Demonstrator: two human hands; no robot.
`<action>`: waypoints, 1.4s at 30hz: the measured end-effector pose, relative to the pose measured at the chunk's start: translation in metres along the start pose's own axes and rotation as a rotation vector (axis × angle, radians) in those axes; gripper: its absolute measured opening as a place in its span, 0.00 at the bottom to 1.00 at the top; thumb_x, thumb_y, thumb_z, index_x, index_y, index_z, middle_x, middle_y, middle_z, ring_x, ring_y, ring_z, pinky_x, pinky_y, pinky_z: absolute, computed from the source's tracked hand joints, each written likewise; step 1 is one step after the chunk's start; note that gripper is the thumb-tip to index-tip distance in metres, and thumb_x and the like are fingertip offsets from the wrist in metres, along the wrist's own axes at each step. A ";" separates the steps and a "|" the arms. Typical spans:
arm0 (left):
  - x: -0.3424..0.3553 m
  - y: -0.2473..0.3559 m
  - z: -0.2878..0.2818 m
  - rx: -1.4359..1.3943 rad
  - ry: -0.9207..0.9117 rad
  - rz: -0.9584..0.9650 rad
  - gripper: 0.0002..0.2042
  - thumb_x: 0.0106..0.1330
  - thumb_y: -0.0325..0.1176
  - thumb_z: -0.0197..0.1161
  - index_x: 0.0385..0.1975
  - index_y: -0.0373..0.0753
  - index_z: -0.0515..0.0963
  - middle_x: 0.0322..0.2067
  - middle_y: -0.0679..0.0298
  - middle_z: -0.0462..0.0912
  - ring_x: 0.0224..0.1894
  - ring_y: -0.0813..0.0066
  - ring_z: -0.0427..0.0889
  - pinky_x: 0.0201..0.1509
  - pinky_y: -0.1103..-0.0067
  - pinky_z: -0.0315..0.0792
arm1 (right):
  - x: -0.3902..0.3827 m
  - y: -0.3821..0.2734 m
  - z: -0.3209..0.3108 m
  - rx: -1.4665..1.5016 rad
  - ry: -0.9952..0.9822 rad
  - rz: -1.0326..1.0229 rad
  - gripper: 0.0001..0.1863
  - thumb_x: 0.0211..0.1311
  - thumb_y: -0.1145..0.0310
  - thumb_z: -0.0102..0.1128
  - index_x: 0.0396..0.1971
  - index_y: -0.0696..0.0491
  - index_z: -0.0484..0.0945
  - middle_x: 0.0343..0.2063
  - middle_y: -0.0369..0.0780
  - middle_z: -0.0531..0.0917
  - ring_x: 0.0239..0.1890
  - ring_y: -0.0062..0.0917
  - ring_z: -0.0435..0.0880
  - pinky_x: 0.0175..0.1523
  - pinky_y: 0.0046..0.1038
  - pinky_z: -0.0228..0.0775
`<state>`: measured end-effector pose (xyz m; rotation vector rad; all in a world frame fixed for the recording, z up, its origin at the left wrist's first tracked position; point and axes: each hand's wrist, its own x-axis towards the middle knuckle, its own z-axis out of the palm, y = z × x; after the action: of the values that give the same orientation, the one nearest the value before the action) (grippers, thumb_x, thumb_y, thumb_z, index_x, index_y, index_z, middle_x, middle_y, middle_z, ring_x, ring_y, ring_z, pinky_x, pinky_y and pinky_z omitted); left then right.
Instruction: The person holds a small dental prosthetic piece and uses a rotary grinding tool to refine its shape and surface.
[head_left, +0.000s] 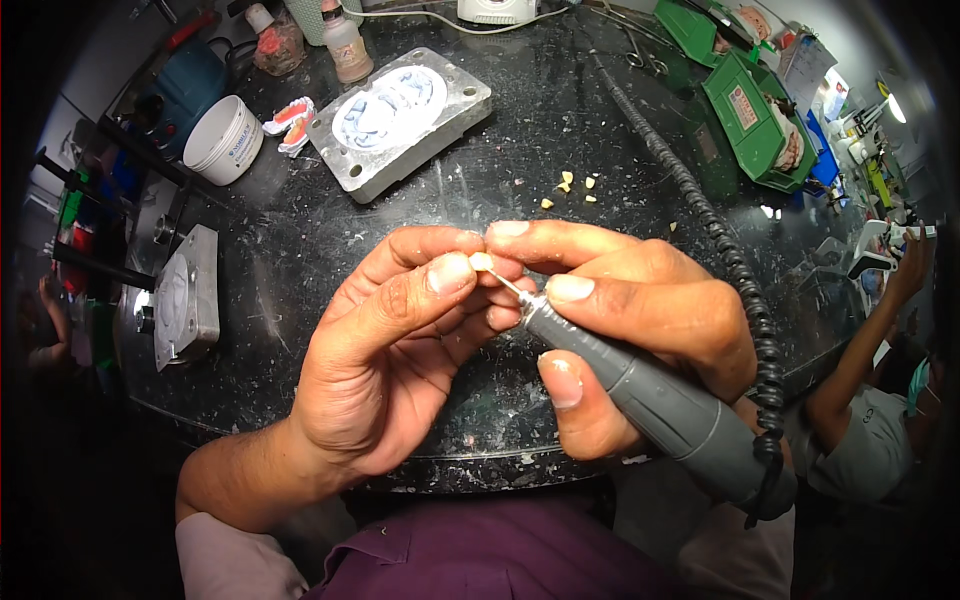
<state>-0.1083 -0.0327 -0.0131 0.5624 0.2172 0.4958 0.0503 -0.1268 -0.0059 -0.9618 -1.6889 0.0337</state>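
My left hand pinches a small yellowish artificial tooth between thumb and forefinger, near the middle of the view. Wrapped around a dark grey rotary handpiece is my right hand, its thumb below and fingers above. The handpiece's thin metal bur points up and left, its tip at or very close to the tooth. Fingertips of both hands meet above the tooth. Several loose artificial teeth lie on the black bench beyond my hands.
A metal flask half holding white plaster lies beyond my left hand, beside denture pieces and a white tub. Another flask half stands far left. The coiled black cord runs along the right, near green bins. A co-worker sits at right.
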 end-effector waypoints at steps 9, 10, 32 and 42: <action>0.000 0.001 0.000 0.021 0.014 0.013 0.09 0.67 0.26 0.56 0.45 0.33 0.76 0.42 0.52 0.82 0.46 0.67 0.82 0.55 0.74 0.75 | -0.002 -0.001 -0.001 -0.024 0.011 0.000 0.15 0.55 0.80 0.57 0.41 0.65 0.65 0.33 0.59 0.79 0.40 0.49 0.84 0.45 0.38 0.82; 0.000 0.001 0.000 0.020 0.013 0.013 0.09 0.67 0.26 0.56 0.45 0.33 0.76 0.42 0.52 0.82 0.46 0.67 0.82 0.55 0.74 0.75 | -0.001 -0.004 -0.003 -0.050 -0.024 0.028 0.15 0.55 0.79 0.57 0.41 0.65 0.65 0.34 0.60 0.79 0.41 0.49 0.84 0.44 0.38 0.82; -0.001 -0.003 -0.005 0.007 0.013 0.051 0.08 0.65 0.21 0.58 0.43 0.35 0.77 0.42 0.51 0.83 0.48 0.64 0.83 0.57 0.73 0.77 | -0.006 0.000 0.001 -0.017 0.012 0.012 0.17 0.55 0.81 0.58 0.43 0.63 0.65 0.37 0.61 0.79 0.42 0.46 0.85 0.45 0.36 0.82; -0.001 -0.004 -0.004 0.027 0.033 0.057 0.08 0.65 0.21 0.58 0.42 0.34 0.78 0.42 0.51 0.83 0.47 0.64 0.83 0.57 0.73 0.77 | -0.006 0.003 0.003 0.006 0.027 0.002 0.16 0.56 0.81 0.59 0.42 0.65 0.65 0.35 0.63 0.79 0.43 0.48 0.84 0.44 0.34 0.82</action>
<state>-0.1094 -0.0343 -0.0187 0.5882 0.2404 0.5588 0.0498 -0.1274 -0.0131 -0.9561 -1.6621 0.0270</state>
